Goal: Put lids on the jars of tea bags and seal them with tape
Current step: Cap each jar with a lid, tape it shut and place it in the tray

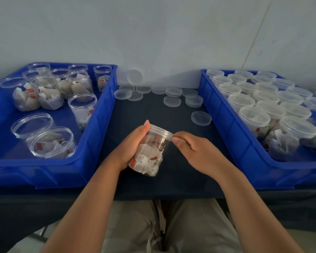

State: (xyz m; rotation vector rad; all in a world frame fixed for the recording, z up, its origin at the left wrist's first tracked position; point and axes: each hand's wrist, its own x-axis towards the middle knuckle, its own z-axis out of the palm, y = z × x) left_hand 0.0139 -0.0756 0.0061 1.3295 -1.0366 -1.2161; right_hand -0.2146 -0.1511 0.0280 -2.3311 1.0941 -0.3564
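At frame centre the left hand (133, 145) wraps its fingers round a tilted jar (150, 154) of tea bags, thumb up against the lid (161, 131), which already sits on it. The right hand (195, 150) pinches the lid's rim between thumb and forefinger; whether it holds tape I cannot tell. The right bin (224, 125) is packed with capped jars (254, 115), so most of the work looks done. In the left bin (106, 99) about ten open jars (82, 105) wait, and spare lids (201, 118) lie on the table (153, 110) between the bins.
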